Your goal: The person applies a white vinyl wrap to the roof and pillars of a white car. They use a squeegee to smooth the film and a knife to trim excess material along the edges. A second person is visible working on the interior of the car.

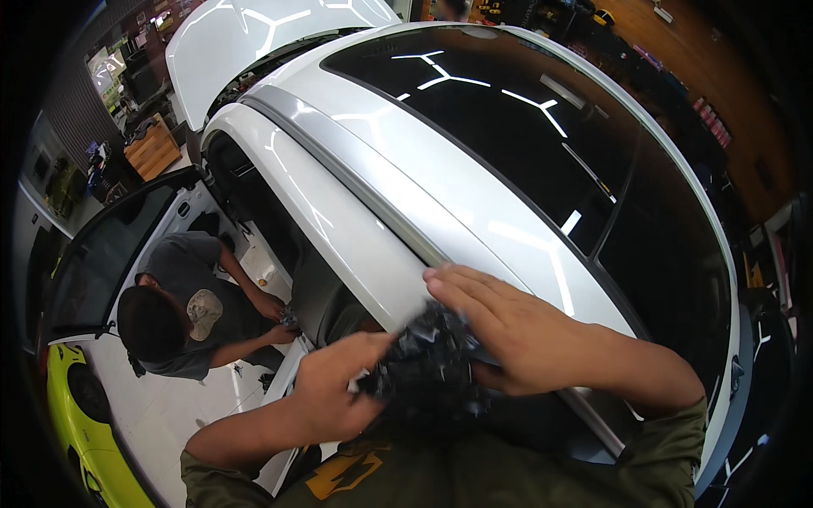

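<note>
A bundle of crumpled, shiny black plastic film [428,360] is squeezed between my two hands, close to my body. My left hand [334,381] grips its left side with curled fingers. From the right, my right hand [525,334] presses on it, fingers together and fairly straight, the thumb side underneath. Motion blurs the bundle a little, and my palms hide part of it. Just beyond the hands lies the white car's roof [373,229], with a silver roof rail [339,169] running along it. Whether the bundle touches the car I cannot tell.
A co-worker in a dark shirt [182,262] crouches at left by the open car door [118,245], hands at the sill. The hood [271,42] stands raised. A dark glass roof panel [525,110] reflects ceiling lights. A yellow-green car [85,406] stands at lower left.
</note>
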The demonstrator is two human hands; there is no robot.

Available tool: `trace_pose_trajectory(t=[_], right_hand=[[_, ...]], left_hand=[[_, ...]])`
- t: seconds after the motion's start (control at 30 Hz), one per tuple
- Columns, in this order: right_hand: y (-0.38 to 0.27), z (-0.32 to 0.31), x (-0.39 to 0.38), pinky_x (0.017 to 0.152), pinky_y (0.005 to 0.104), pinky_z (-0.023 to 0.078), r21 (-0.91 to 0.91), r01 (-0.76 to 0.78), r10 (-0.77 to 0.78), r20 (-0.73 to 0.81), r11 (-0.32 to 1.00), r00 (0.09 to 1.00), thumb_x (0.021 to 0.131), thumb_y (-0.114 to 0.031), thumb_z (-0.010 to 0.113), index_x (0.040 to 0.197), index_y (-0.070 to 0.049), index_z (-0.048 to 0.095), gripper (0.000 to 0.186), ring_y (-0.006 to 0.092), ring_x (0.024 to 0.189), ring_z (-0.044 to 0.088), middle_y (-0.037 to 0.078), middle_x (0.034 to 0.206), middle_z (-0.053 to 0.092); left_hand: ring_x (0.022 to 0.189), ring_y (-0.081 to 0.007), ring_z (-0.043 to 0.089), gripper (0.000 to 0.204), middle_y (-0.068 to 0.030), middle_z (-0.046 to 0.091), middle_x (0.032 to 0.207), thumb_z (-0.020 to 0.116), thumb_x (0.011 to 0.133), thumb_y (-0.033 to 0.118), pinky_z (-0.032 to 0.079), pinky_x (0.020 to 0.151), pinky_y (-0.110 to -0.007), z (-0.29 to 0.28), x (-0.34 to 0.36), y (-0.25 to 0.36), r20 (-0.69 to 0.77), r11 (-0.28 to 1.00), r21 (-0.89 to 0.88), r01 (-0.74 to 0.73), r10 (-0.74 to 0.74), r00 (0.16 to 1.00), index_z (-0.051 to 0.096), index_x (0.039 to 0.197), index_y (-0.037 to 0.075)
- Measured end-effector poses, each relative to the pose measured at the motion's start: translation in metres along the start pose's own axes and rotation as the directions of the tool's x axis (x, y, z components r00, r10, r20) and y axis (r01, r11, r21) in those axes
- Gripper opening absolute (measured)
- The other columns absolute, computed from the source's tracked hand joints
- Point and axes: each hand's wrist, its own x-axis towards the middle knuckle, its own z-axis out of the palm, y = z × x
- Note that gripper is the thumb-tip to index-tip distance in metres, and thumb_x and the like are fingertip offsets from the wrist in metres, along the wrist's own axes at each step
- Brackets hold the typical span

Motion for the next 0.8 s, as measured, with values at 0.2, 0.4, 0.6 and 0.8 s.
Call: trace_pose_trajectory(t=[0.2,0.4,0.6,0.8], right_hand=[[0.009,0.036,0.023,0.088,0.0427,0.050,0.133,-0.030,-0.015,0.323,0.991,0.946,0.077,-0.012,0.069,0.103,0.006,0.060,0.033,0.0393,0.102,0.060,0.025,0.102,0.063],[-0.008,0.044,0.022,0.086,0.0482,0.049,0.089,-0.132,0.120,0.132,0.987,0.984,0.076,-0.004,0.068,0.101,0.000,0.061,0.027,0.0439,0.089,0.061,0.018,0.086,0.063],[-0.030,0.057,-0.012,0.082,0.0444,0.048,-0.056,-0.007,0.009,0.025,0.998,1.000,0.077,-0.007,0.066,0.112,0.005,0.056,0.039,0.0378,0.092,0.058,0.020,0.094,0.060],[-0.065,0.030,-0.074,0.079,0.0365,0.048,-0.042,0.196,-0.190,0.120,0.980,0.974,0.072,-0.011,0.063,0.099,0.006,0.058,0.032,0.0308,0.086,0.056,0.014,0.085,0.057]], left_hand=[[0.129,-0.0390,0.049,0.067,-0.0276,0.045,0.141,0.081,0.068,0.001,0.042,0.106,-0.043,0.020,-0.015,-0.006,-0.331,0.863,-0.505,0.015,-0.209,0.920,0.053,0.128,0.001],[0.133,-0.0391,0.041,0.076,-0.0189,0.055,0.128,0.076,0.081,0.028,0.021,0.117,-0.056,0.058,-0.016,-0.068,0.010,0.785,0.618,-0.047,0.052,0.999,0.039,0.143,0.006],[0.134,-0.0369,0.044,0.057,-0.0218,0.053,0.132,0.068,0.087,0.014,0.032,0.115,-0.045,0.067,-0.040,-0.023,0.028,0.978,-0.187,0.087,-0.084,0.996,0.045,0.135,-0.005],[0.128,-0.0396,0.049,0.064,-0.0281,0.050,0.135,0.058,0.072,0.002,0.042,0.109,-0.042,0.085,-0.054,0.043,0.215,0.916,0.357,-0.182,0.109,0.970,0.047,0.133,-0.010]])
